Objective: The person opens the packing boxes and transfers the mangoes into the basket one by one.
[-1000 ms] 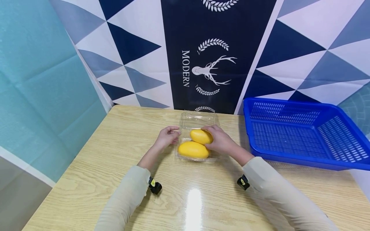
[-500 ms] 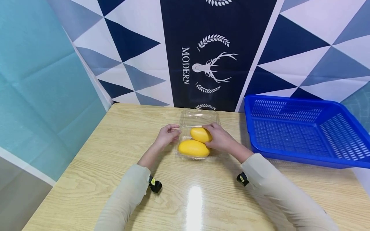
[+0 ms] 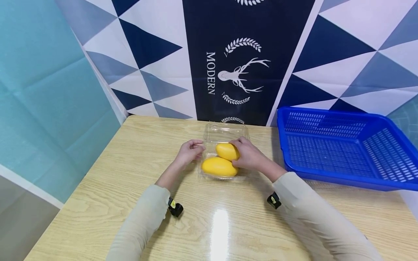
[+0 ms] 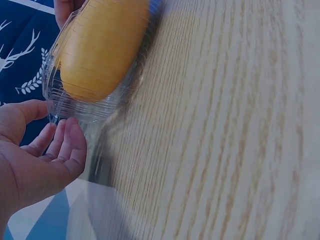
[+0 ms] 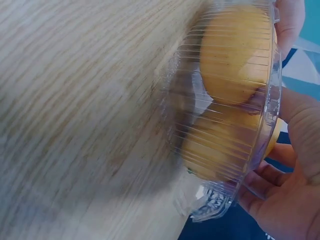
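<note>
Two yellow mangoes lie in a clear plastic clamshell box (image 3: pixel 208 156) whose lid stands open toward the wall. The near mango (image 3: pixel 218 166) lies crosswise at the front; the far mango (image 3: pixel 225 150) sits tilted behind it. My right hand (image 3: pixel 249 156) grips the far mango at its right end, thumb low near the front mango, fingers over the top. My left hand (image 3: pixel 188 154) pinches the box's left rim; in the left wrist view its thumb is on the rim (image 4: pixel 49 87) and its fingers curl below. Through the ribbed wall, the right wrist view shows both mangoes, partly blurred.
A blue perforated plastic basket (image 3: pixel 326 145) stands to the right on the wooden table (image 3: pixel 183 232). Behind the table hangs a patterned cloth (image 3: pixel 241 32) with a deer print. Each wrist carries a small black camera.
Both hands keep their hold and barely move, and the mangoes and box stay in place. The head view has shifted slightly.
</note>
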Demonstrator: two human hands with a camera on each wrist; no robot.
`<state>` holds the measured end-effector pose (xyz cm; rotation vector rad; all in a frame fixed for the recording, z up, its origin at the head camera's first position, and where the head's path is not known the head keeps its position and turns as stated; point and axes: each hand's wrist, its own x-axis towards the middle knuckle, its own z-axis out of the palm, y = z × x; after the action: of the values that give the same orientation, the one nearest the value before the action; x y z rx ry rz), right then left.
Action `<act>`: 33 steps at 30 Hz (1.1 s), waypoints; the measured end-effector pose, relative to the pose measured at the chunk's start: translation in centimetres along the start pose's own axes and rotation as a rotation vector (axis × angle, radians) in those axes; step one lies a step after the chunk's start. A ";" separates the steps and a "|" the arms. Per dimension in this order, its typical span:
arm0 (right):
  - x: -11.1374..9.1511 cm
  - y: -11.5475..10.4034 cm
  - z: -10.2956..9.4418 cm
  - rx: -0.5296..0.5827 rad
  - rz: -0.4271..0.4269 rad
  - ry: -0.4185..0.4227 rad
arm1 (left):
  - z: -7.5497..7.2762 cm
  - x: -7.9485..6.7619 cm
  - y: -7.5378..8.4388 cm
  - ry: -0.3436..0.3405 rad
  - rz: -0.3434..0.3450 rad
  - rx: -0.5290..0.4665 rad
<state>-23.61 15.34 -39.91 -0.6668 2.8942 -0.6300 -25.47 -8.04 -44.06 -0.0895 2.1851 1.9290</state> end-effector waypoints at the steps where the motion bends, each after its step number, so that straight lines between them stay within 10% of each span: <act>1: -0.1 0.0 0.0 0.007 -0.003 0.006 | 0.0 0.0 0.0 0.001 0.000 0.003; 33: -0.9 0.3 0.3 0.219 -0.022 0.081 | 0.1 -0.2 0.1 0.004 -0.022 -0.004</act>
<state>-22.93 15.91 -40.27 -0.6574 2.8344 -0.9811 -25.24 -7.95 -43.94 -0.1172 2.1739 1.9227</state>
